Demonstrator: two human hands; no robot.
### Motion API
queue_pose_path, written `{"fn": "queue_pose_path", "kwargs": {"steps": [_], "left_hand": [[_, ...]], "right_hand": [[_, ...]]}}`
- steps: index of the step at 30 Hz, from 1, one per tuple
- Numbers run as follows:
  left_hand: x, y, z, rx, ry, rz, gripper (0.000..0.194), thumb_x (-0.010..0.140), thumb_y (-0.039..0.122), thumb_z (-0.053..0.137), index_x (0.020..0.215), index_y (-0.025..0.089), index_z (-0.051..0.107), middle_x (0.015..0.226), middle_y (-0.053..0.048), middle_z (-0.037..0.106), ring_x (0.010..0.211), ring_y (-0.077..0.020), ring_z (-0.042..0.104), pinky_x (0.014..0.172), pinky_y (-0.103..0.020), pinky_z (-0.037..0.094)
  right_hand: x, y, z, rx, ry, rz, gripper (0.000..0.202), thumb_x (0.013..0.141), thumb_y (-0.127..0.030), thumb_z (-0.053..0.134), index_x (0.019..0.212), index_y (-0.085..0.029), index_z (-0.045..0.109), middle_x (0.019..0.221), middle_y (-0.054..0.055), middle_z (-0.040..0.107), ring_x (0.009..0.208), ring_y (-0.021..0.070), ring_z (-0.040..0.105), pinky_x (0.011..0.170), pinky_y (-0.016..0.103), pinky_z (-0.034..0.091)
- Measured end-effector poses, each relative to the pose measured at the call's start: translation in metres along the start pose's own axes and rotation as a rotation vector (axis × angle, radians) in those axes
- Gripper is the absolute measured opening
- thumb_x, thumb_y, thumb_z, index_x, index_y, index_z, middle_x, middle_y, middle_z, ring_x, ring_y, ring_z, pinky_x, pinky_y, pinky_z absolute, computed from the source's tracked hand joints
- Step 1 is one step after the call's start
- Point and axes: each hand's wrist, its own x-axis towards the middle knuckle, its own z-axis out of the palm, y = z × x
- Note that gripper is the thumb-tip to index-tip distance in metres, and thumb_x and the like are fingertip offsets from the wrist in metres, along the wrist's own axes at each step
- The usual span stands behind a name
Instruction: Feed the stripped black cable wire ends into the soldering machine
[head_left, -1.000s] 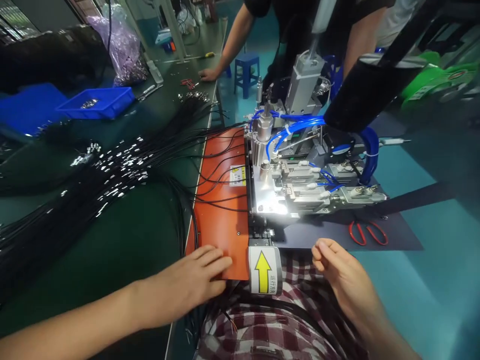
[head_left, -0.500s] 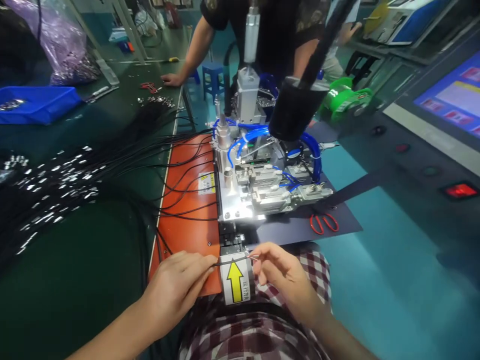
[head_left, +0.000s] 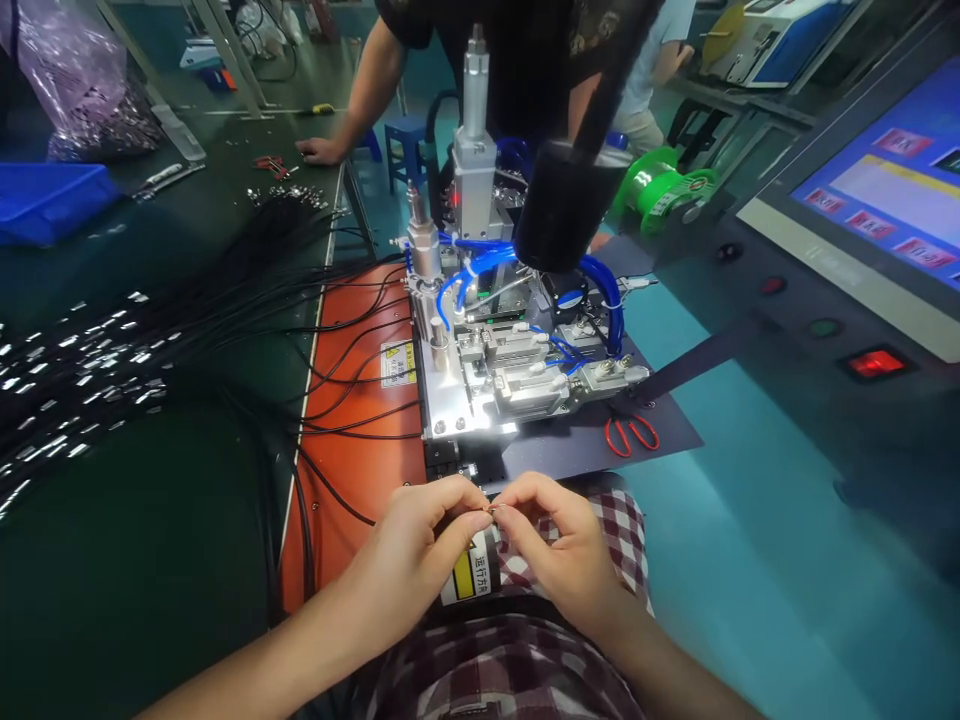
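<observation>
From my end, I have the fingers (head_left: 454, 490) of my left hand (head_left: 412, 545) pinched narrow on one thin wire end (head_left: 492, 508), and those of my right hand (head_left: 566, 540) closed on it too, so the two hands meet there; the strands are too small for me to count. Right under the fingers I see one arrow label (head_left: 465, 575), partly covered. To their left is one orange plate (head_left: 390, 470), crossed by several black cables (head_left: 337, 434) that reach one machine (head_left: 525, 390) beyond the fingers. Farther left, a heap of cables (head_left: 82, 390), too many to count, lies on the desk (head_left: 165, 560). Ahead and to the right of the fingers I find one pair of scissors (head_left: 628, 438) with two red handles; well apart to the right, one screen (head_left: 885, 200) and one lit red button (head_left: 876, 363). Far beyond them I get one green spool (head_left: 664, 188) and one co-worker's hand (head_left: 322, 150) on the desk
</observation>
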Motion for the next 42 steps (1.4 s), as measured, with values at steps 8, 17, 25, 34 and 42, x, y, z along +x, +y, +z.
{"fn": "queue_pose_path", "kwargs": {"steps": [8, 17, 25, 34, 42], "left_hand": [[0.001, -0.006, 0.002, -0.123, 0.065, -0.042, 0.023, 0.088, 0.033, 0.048, 0.077, 0.017, 0.061, 0.063, 0.002, 0.057, 0.061, -0.0116, 0.051, 0.053, -0.020, 0.038], [0.001, -0.009, 0.002, -0.158, 0.062, -0.062, 0.020, 0.087, 0.029, 0.050, 0.076, 0.018, 0.062, 0.062, 0.003, 0.057, 0.058, -0.0104, 0.051, 0.052, -0.019, 0.038], [0.003, -0.011, 0.001, -0.207, 0.024, -0.073, 0.020, 0.087, 0.032, 0.050, 0.080, 0.017, 0.062, 0.065, 0.002, 0.055, 0.060, -0.0107, 0.048, 0.052, -0.020, 0.036], [0.007, -0.001, -0.002, -0.440, 0.061, -0.209, 0.015, 0.079, 0.029, 0.059, 0.072, 0.016, 0.055, 0.050, 0.007, 0.048, 0.040, -0.0059, 0.042, 0.039, -0.017, 0.035], [0.007, -0.004, -0.002, -0.548, 0.018, -0.290, 0.020, 0.077, 0.032, 0.061, 0.072, 0.016, 0.052, 0.044, 0.008, 0.047, 0.038, -0.0059, 0.041, 0.036, -0.016, 0.034]], "right_hand": [[0.009, 0.010, -0.001, -0.433, 0.070, -0.381, 0.018, 0.089, -0.016, 0.043, 0.073, -0.020, 0.051, 0.063, 0.001, 0.055, 0.056, 0.0150, 0.045, 0.059, 0.030, 0.031], [0.013, 0.014, -0.003, -0.378, -0.009, -0.436, 0.004, 0.085, -0.020, 0.050, 0.083, -0.021, 0.053, 0.070, 0.002, 0.060, 0.061, 0.0162, 0.052, 0.061, 0.031, 0.033], [0.017, 0.019, 0.005, -0.421, 0.079, -0.457, 0.020, 0.088, -0.021, 0.046, 0.068, -0.020, 0.051, 0.057, -0.001, 0.052, 0.053, 0.0136, 0.043, 0.058, 0.031, 0.030], [0.005, 0.020, 0.008, 0.273, 0.104, 0.109, 0.030, 0.092, -0.041, 0.041, 0.077, -0.019, 0.056, 0.064, 0.000, 0.052, 0.051, 0.0117, 0.048, 0.049, 0.025, 0.039], [0.002, 0.012, 0.013, 0.529, 0.013, 0.276, 0.022, 0.083, -0.040, 0.057, 0.078, -0.018, 0.054, 0.058, -0.005, 0.049, 0.044, 0.0075, 0.041, 0.045, 0.021, 0.035]]}}
